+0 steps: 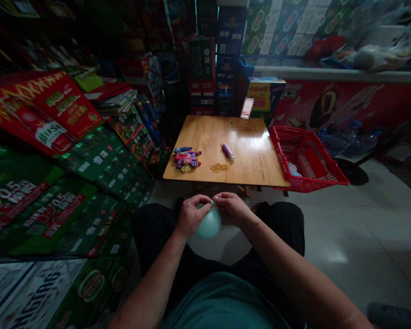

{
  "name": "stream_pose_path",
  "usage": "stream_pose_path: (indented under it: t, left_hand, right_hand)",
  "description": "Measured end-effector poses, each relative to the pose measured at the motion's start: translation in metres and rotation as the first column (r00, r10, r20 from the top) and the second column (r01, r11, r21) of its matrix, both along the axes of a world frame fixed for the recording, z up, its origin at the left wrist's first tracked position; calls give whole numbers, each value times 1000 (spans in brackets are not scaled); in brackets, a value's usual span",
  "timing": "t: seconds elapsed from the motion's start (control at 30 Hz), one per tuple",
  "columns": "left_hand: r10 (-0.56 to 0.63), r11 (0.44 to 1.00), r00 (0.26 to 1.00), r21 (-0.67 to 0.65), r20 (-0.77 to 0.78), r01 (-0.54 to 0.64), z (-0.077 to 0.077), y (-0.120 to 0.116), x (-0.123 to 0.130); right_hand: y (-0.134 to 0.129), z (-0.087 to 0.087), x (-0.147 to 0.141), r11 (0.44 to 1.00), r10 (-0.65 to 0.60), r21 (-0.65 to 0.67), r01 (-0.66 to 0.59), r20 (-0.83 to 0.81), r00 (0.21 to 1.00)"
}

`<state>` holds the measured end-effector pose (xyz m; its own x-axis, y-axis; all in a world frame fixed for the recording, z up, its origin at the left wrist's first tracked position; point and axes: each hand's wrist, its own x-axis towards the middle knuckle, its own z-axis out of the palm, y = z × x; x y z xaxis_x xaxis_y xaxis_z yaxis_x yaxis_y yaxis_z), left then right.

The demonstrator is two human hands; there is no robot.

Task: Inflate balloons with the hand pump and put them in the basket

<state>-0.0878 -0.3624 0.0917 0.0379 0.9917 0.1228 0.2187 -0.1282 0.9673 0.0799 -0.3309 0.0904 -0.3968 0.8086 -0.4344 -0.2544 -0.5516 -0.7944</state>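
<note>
A round, inflated mint-green balloon [208, 224] hangs between my knees, its neck pointing up. My left hand [193, 213] is closed on the balloon's neck, with thumb and forefinger pinched together. From the other side my right hand [233, 206] pinches at the same small green tip; whether a rubber band is also between those fingers is too small to tell. On the wooden table [198, 132] in front lie a pile of uninflated, mixed-colour balloons [187, 159], a heap of tan rubber bands [220, 168] and a purple hand pump [227, 151].
A red shopping basket [310, 157] with something pale inside adjoins the table's right side. Stacked green drink cartons [50, 205] line the left, with a red carton [40, 112] above. Behind the table stand more boxes [226, 41] and a red-fronted freezer [328, 105].
</note>
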Motion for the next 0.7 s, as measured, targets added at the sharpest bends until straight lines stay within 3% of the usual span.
stream_pose_path:
  t: [0.23,0.37,0.53,0.7]
  left_hand:
    - [-175,977,979,103,-104,186,4,-2,-3]
    - [-107,992,985,58,-133,115,0,1,-2]
    - [-30,999,983,14,-183,33,-6,3,0]
    - [29,999,975,-17,-222,-34,-3,9,1]
  right_hand:
    - [3,-2,1,999,20,-38,-21,-26,999]
    - [1,-4,-2,1000,-9,-9,9,-8,1000]
    - [1,-8,-5,957,-115,284,54,204,972]
    - [-2,-5,-9,862,-171,505,-44,373,912]
